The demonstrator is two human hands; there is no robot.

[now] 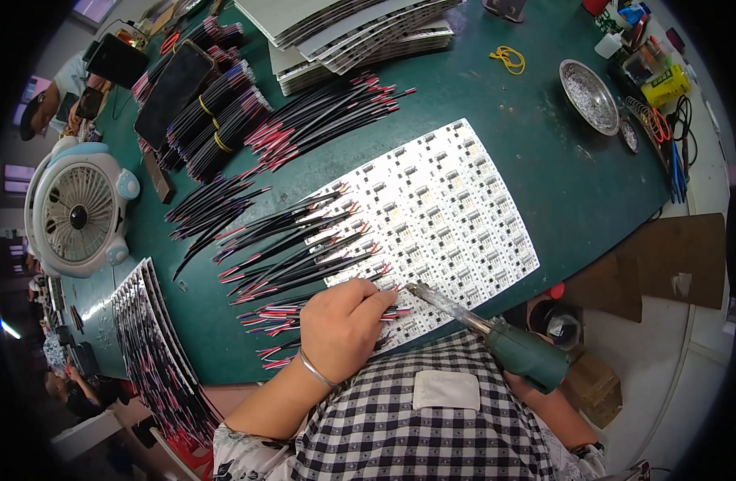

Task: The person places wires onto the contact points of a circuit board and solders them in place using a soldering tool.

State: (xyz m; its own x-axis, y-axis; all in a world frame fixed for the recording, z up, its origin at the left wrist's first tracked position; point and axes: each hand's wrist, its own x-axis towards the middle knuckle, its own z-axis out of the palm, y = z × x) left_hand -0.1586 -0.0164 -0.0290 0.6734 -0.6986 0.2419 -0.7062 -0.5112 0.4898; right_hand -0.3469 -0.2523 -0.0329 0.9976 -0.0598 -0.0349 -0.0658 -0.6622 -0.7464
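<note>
A white panel of small circuit boards (452,212) lies on the green table in front of me. Rows of black-sleeved wires (292,240) with red and white ends reach onto its left side. My left hand (344,325) rests over the panel's lower left, thumb and forefinger pinched on a wire whose colored end (401,311) shows just past them. In my right hand (524,390), mostly hidden behind the green handle, is a soldering iron (528,353). The iron's metal tip (416,290) meets the panel close beside my left fingertips.
Loose wires (328,120) and banded bundles (215,124) lie far left, a dark phone (174,94) on top. Board stacks (352,36) stand at the back. A fan (78,210) and wired panels (155,337) are left; a metal dish (590,98) is far right. Another person (51,104) sits far left.
</note>
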